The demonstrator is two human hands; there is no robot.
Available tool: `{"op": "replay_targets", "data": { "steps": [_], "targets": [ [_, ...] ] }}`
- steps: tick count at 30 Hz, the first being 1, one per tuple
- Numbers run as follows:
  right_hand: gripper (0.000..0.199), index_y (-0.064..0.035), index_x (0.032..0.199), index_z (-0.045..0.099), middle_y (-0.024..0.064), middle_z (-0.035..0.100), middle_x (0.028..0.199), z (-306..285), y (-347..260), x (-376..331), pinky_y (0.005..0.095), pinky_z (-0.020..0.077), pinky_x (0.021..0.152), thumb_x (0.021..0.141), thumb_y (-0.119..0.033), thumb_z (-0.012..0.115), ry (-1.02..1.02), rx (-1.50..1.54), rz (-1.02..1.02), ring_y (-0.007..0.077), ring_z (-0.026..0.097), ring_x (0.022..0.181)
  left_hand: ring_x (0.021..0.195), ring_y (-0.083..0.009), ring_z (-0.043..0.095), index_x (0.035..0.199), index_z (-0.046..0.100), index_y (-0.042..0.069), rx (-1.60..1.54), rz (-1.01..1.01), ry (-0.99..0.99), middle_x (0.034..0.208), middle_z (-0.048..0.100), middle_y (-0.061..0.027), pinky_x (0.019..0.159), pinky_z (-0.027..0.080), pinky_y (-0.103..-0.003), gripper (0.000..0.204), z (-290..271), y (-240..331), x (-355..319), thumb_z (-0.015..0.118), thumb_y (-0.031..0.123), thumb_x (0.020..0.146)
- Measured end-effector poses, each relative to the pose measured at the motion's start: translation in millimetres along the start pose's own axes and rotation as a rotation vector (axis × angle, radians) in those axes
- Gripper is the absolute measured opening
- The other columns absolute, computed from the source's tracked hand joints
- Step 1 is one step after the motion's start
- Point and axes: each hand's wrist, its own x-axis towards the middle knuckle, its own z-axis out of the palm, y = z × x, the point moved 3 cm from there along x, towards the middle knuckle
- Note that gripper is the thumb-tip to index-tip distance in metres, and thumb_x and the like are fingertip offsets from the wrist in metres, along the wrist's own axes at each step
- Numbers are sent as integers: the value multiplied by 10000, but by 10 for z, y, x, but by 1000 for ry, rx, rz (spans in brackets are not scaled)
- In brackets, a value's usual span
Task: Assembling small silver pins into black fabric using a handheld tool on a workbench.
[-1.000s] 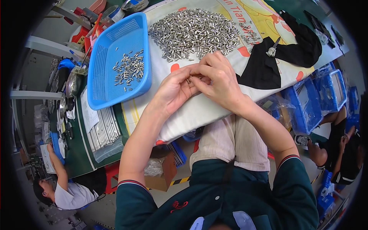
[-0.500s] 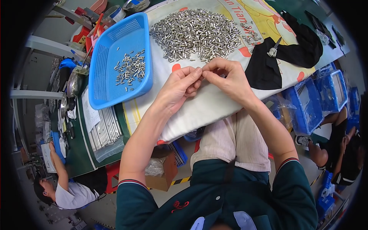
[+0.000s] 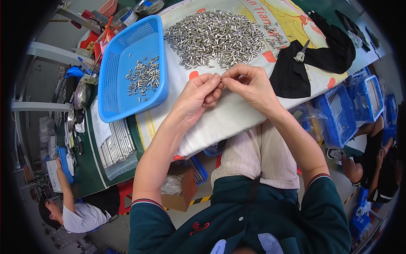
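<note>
Both hands meet fingertip to fingertip over the near part of the cloth-covered table. My left hand is closed in a pinch, its fingers curled. My right hand pinches too, thumb against forefinger. A tiny bit of something shows between the fingertips, too small to make out. Just beyond the hands spreads a big pile of small silvery metal pins. To the left stands a blue plastic basket with more such pins lying in its near right part.
Right of the pile lie a black cloth and a small blade with a wrapped handle. Metal rods in a bag sit left, below the basket. Blue crates stand at right. Other people sit at far left and far right.
The fingertips have shifted very slightly, and the two hands stay together in the same place. The pile and the basket look the same.
</note>
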Motion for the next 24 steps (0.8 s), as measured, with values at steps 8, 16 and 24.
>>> {"op": "replay_targets", "data": {
  "steps": [8, 16, 24],
  "targets": [
    [154, 6, 805, 636, 14, 596, 666, 20, -8, -1, 202, 389, 524, 745, -133, 608, 7, 2, -11, 51, 454, 558, 481, -37, 316, 802, 523, 68, -39, 17, 20, 588, 447, 28, 452, 260, -184, 216, -12, -6, -5, 520, 274, 866],
    [151, 14, 799, 626, 16, 591, 667, 10, -37, 3, 203, 396, 530, 748, -126, 599, -2, -62, -47, 51, 458, 564, 473, -39, 317, 797, 523, 67, -37, 13, 6, 581, 450, 26, 451, 260, -183, 220, -11, -3, 4, 516, 275, 867],
    [148, 22, 791, 615, 16, 582, 664, 5, -37, -3, 205, 402, 538, 743, -116, 589, -7, -86, -44, 52, 458, 570, 469, -39, 311, 793, 517, 60, -46, -6, 1, 573, 441, 27, 450, 257, -186, 228, -1, -18, 7, 508, 274, 871]
  ]
}}
